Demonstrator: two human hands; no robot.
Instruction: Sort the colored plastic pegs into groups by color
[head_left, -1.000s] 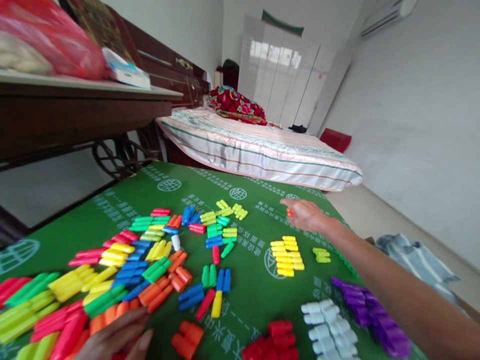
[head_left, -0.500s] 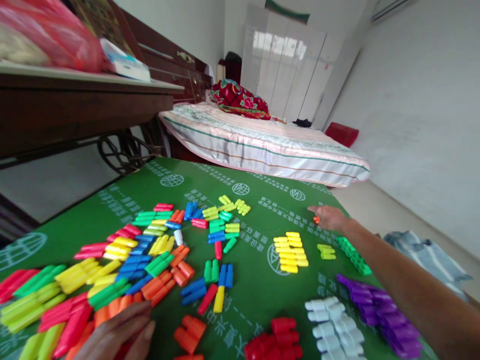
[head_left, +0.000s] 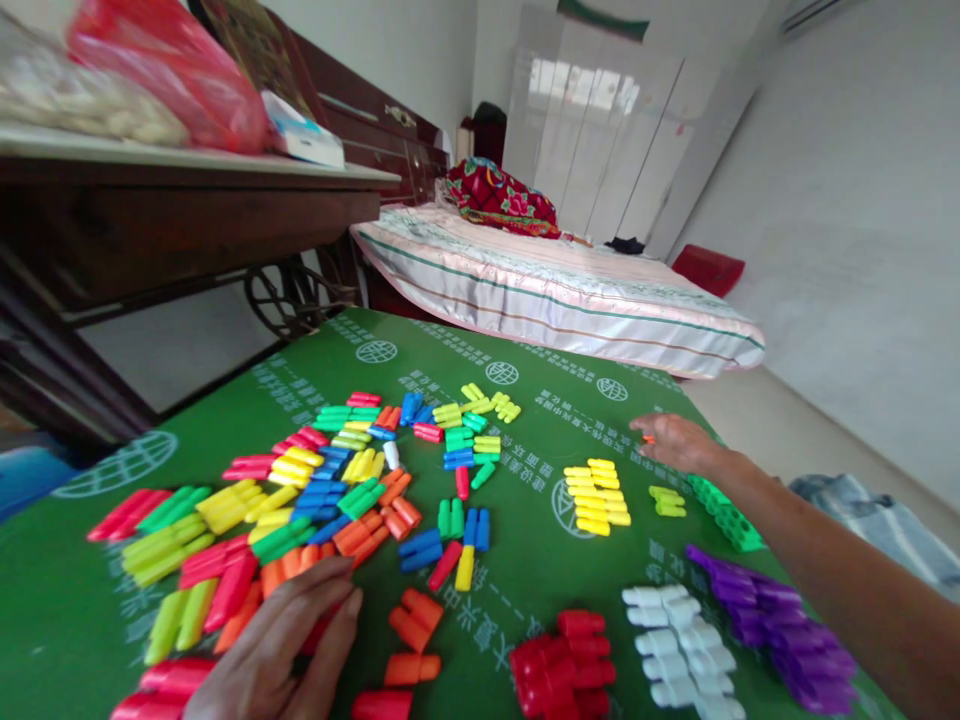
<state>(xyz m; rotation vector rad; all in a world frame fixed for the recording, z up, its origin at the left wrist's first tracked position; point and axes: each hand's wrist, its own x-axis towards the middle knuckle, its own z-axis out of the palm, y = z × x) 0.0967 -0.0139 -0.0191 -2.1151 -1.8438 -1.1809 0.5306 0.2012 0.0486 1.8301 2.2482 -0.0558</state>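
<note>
My right hand [head_left: 675, 442] reaches over the right side of the green table, its fingers closed around a small orange plastic building block [head_left: 649, 439], mostly hidden. In the lower left, my left hand [head_left: 289, 640] rests low over the blocks with fingers stretched forward and thumb apart. Something red shows beneath it, partly covered. Around the left hand lie orange blocks [head_left: 362, 536], lime blocks [head_left: 180, 617] and pink-red blocks [head_left: 231, 590]. Close to the right hand are a lime cluster [head_left: 667, 501] and a green row of joined blocks [head_left: 726, 514].
The green table top [head_left: 525, 560] bears more groups: yellow blocks [head_left: 598, 497], white blocks [head_left: 679, 650], purple blocks [head_left: 772, 630] and red blocks [head_left: 562, 665]. A bed [head_left: 555, 280] stands beyond the far edge. A sewing-machine table [head_left: 187, 190] with bags flanks the left.
The view has shifted, so the table's things appear further right and mostly higher. Both hands keep nearly the same places over the table, the orange block still at my right fingers.
</note>
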